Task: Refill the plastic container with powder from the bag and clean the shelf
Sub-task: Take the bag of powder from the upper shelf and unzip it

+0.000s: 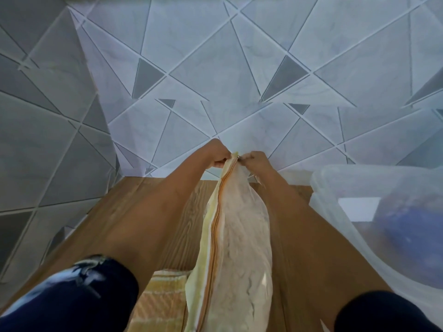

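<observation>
Single head-worn wide-angle view, looking forward and steeply down, close above the wooden shelf [187,207], facing the tiled wall [215,68]

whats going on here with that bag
A person is working at the far end of a zip bag of pale powder lying on the wooden shelf. The left hand grips the bag's end and the right hand pinches at the zipper beside it. The plastic container sits to the right, and no powder is being poured yet.
</observation>
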The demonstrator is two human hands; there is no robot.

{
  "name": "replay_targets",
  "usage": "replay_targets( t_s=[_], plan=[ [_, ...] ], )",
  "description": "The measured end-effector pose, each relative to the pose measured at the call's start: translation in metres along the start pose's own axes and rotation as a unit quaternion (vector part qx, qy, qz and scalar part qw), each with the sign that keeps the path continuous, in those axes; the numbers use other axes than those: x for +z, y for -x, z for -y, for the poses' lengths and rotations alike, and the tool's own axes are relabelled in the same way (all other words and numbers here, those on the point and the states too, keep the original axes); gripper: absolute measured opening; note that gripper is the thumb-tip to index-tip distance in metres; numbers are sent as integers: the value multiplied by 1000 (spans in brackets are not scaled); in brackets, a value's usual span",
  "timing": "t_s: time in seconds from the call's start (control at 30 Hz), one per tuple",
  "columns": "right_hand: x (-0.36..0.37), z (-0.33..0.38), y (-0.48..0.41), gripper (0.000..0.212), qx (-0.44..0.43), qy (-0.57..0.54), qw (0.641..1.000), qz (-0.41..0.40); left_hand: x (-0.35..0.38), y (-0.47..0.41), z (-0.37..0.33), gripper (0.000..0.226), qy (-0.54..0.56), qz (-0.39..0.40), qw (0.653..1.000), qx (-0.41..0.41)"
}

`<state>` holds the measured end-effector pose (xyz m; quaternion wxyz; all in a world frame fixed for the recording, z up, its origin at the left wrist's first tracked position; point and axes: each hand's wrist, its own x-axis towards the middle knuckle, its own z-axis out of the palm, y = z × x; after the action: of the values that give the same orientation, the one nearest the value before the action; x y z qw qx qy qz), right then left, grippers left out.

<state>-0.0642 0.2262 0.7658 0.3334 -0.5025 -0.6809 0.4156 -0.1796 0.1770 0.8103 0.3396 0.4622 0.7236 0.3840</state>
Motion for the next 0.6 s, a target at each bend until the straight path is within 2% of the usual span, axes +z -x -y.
replay_targets(
  t_s=[0.13,0.23,0.37,0.47,0.6],
  plan=[
    [-7,8,1,17,-56,125,990,-46,4,-1,1,12,42,-8,999,-5],
    [-10,14,7,15,-81,224,967,-95,7,-7,3,17,42,-30,999,-2],
    [-11,27,30,18,-150,336,926,-82,8,-10,6,21,19,-77,997,2],
    [-14,38,56,15,-198,371,907,-17,8,-4,12,29,-50,-112,992,-2],
    [-28,55,105,14,-253,343,888,175,0,2,22,31,-46,-116,992,1]
  ],
)
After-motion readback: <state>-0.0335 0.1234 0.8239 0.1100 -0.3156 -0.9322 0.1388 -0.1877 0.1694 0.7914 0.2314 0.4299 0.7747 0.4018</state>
